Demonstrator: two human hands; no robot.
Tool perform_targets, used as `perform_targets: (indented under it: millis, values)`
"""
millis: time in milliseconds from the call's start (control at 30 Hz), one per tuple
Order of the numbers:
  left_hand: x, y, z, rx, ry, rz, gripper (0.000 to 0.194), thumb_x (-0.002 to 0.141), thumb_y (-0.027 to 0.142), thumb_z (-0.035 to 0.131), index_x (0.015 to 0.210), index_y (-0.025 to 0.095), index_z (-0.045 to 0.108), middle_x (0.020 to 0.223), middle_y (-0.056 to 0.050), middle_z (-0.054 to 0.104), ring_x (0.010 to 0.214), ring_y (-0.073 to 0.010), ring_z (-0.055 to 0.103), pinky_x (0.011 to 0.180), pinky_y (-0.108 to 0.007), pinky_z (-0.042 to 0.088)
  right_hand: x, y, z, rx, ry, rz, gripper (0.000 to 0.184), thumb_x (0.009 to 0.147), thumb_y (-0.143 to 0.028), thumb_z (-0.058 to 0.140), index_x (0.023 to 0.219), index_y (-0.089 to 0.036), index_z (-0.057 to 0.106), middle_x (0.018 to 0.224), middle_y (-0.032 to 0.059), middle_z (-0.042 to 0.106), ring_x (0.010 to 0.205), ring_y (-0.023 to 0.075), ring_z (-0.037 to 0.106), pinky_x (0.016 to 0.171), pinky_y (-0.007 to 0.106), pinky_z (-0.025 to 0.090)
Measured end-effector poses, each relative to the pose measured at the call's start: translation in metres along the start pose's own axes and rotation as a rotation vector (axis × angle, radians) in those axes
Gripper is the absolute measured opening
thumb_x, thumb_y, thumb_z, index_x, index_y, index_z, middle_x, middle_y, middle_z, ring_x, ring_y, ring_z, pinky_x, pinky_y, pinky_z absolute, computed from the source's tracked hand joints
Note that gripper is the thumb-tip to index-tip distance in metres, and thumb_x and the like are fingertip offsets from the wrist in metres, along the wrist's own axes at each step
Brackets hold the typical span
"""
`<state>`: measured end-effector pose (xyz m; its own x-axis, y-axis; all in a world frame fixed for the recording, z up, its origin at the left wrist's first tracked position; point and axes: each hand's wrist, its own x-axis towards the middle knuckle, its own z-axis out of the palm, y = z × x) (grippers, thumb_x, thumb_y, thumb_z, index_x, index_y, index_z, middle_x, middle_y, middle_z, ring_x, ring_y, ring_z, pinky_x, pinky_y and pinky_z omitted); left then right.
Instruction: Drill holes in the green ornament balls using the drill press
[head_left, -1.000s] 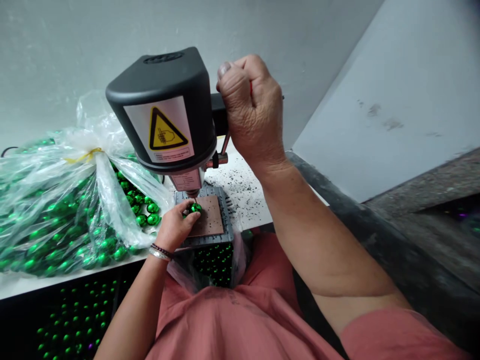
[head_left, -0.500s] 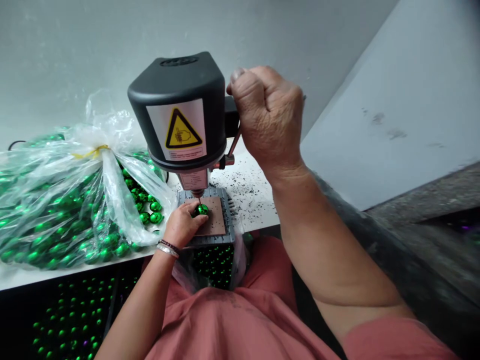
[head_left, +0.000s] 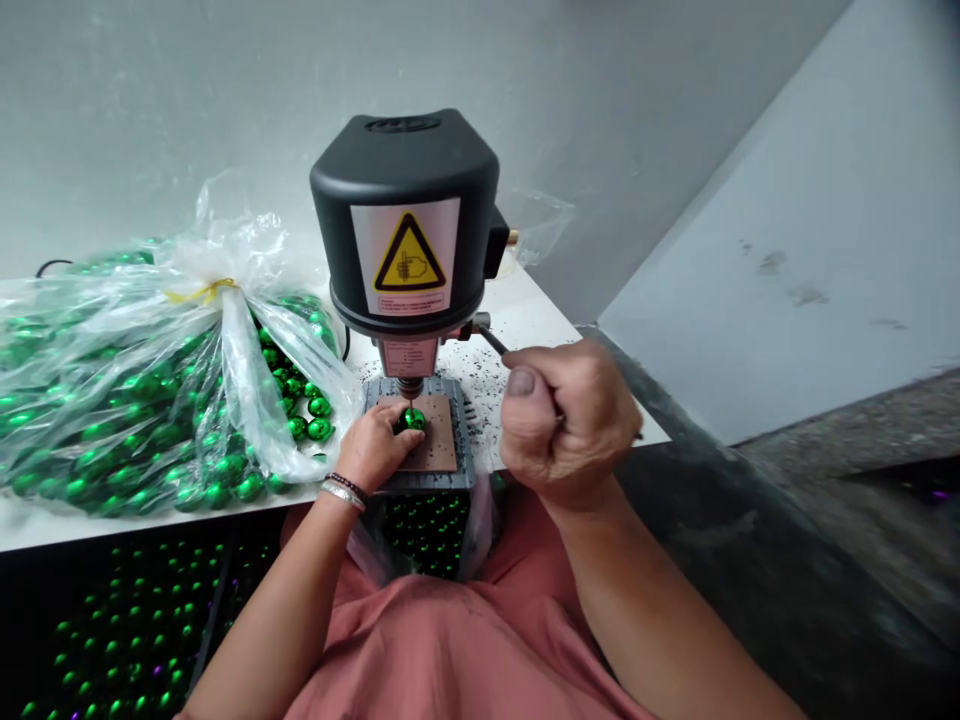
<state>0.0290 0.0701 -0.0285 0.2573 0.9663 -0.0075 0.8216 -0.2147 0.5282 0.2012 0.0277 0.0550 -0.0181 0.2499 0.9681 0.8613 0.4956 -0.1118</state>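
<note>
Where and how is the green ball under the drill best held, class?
Probably by its opposite sides, near and far, coming from the left with the left hand: the green ball is round, and the drill bit stands over its top.

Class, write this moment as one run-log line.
left hand: holds green ball under drill | right hand: grips lever | bag: tied, beside drill | shavings: on table

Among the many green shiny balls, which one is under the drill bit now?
The green ball in the left hand, on the brown pad; the others lie away from the bit.
</note>
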Motion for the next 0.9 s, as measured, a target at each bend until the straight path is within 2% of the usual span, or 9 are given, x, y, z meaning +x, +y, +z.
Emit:
perform_targets:
  millis: [333, 633, 833, 900]
  values:
    - [-0.001, 0.000, 0.001, 0.050, 0.006, -0.048, 0.047, 0.073, 0.039, 0.057, 0.115, 0.019, 0.058, 0.116, -0.009, 0.060, 0.103, -0.0215, 0.056, 0.090, -0.030, 0.041, -0.017, -0.003, 0.007, 0.101, 0.038, 0.017, 0.015, 0.071, -0.012, 0.048, 0.086, -0.016, 0.050, 0.070, 0.0027, 0.056, 0.069, 0.0126, 0.048, 0.067, 0.030, 0.045]
    - [-0.002, -0.004, 0.006, 0.053, 0.021, -0.030, 0.043, 0.073, 0.039, 0.057, 0.113, 0.021, 0.059, 0.110, -0.008, 0.063, 0.099, -0.0202, 0.058, 0.088, -0.028, 0.042, -0.028, -0.008, 0.009, 0.138, 0.037, 0.102, 0.020, 0.073, -0.009, 0.046, 0.091, -0.015, 0.049, 0.077, 0.0037, 0.056, 0.077, 0.0134, 0.049, 0.071, 0.031, 0.045]
    - [-0.003, -0.004, 0.005, 0.031, 0.032, -0.029, 0.041, 0.073, 0.038, 0.057, 0.110, 0.022, 0.060, 0.109, -0.008, 0.063, 0.098, -0.0201, 0.058, 0.086, -0.028, 0.042, -0.046, -0.009, 0.010, 0.163, 0.010, 0.100, 0.019, 0.073, -0.007, 0.043, 0.089, -0.015, 0.048, 0.075, 0.0034, 0.053, 0.074, 0.0128, 0.049, 0.069, 0.032, 0.045]
    - [-0.004, -0.003, 0.004, 0.023, 0.030, -0.024, 0.040, 0.073, 0.038, 0.057, 0.109, 0.022, 0.060, 0.107, -0.007, 0.063, 0.096, -0.0201, 0.058, 0.084, -0.028, 0.042, -0.043, -0.008, 0.011, 0.163, 0.022, 0.101, 0.018, 0.074, -0.009, 0.042, 0.089, -0.016, 0.048, 0.074, 0.0030, 0.052, 0.073, 0.0129, 0.048, 0.067, 0.031, 0.045]
